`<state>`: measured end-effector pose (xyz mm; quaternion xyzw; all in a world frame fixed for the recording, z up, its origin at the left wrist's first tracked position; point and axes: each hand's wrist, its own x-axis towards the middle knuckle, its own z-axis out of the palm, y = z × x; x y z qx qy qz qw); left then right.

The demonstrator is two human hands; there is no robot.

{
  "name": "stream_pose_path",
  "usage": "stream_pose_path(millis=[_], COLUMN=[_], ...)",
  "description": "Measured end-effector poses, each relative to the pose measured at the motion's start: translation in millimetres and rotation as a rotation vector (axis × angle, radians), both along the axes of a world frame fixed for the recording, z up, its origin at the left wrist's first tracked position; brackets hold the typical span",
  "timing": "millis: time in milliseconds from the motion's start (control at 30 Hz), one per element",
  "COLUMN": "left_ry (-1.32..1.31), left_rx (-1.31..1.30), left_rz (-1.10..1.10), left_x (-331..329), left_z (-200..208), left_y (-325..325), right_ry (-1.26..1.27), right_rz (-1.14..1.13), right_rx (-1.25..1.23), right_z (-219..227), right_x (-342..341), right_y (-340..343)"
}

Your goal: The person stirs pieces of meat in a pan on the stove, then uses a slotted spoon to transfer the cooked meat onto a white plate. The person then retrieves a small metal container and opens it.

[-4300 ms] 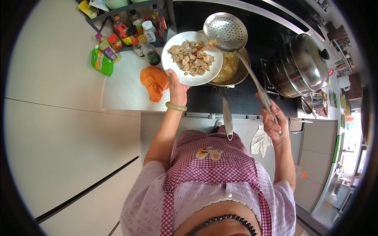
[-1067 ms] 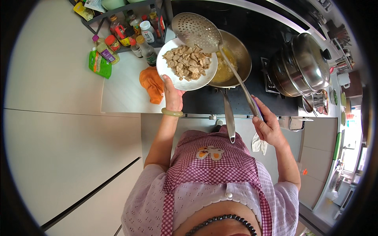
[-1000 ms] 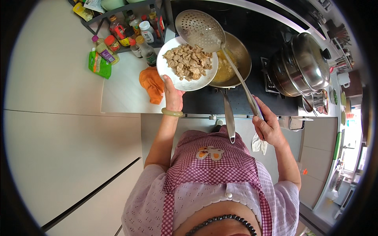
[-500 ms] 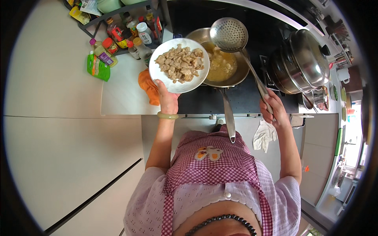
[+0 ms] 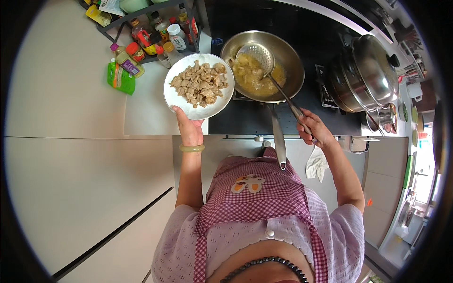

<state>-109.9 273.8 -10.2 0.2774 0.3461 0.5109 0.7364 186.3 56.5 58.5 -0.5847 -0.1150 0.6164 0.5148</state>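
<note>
Since the earlier frame the skimmer (image 5: pixel 265 56) had come down from above the pan (image 5: pixel 295 66) into its contents, and the plate (image 5: pixel 207 111) had shifted left, to just beside the pan's left edge.

Left hand (image 5: pixel 190 129): clamped on the plate's near edge, thumb up on the rim, other fingers mostly hidden beneath. White, round, shallow; it carried a loose heap of greyish-brown meat pieces (image 5: pixel 200 85), with bare rim all round.

Right hand (image 5: pixel 314 129): closed around the skimmer's handle. The perforated head lay tilted inside the pan, its near part in the liquid.

Pan: round, metal, on the black cooktop (image 5: pixel 339 120), long handle (image 5: pixel 279 137) toward the person. Contents: yellow, bubbling liquid (image 5: pixel 257 85) with pale bits; whether any of these sat in the skimmer could not be told.

Right of the pan: a steamer pot (image 5: pixel 368 75), lid on, contents hidden.

Left: a dark rack (image 5: pixel 151 59) of capped bottles; beside it on the pale worktop (image 5: pixel 151 113), a green pouch (image 5: pixel 121 78).
</note>
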Motion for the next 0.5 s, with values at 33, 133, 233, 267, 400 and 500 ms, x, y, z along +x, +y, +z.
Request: stream_pose_path(millis=[33, 133, 233, 267, 400, 500], left_ry=[-0.005, 0.001, 0.013, 0.010, 0.004, 0.008], left_rx=[0.000, 0.017, 0.013, 0.019, 0.033, 0.025], left_rz=[-0.001, 0.009, 0.026, 0.021, 0.011, 0.004], left_x=[-1.9, -7.7, -10.6, -11.0, -11.9, -10.0], left_z=[-0.1, -2.6, -3.4, -2.9, -2.4, -2.3], left_y=[0.0, 0.8, 0.8, 1.1, 1.2, 0.8], right_ry=[0.088, 0.472, 0.806, 0.904, 0.774, 0.509], right_rz=[-0.022, -0.027, -0.086, -0.107, -0.089, -0.047], right_rx=[-0.008, 0.067, 0.131, 0.149, 0.173, 0.203], right_z=[0.0, 5.7, 3.0, 2.1, 11.7, 22.3], right_x=[-1.6, -1.5, 1.4, 2.0, 4.7, 23.2], right_y=[-0.3, -2.7, -10.6, -12.3, -19.1, -17.6])
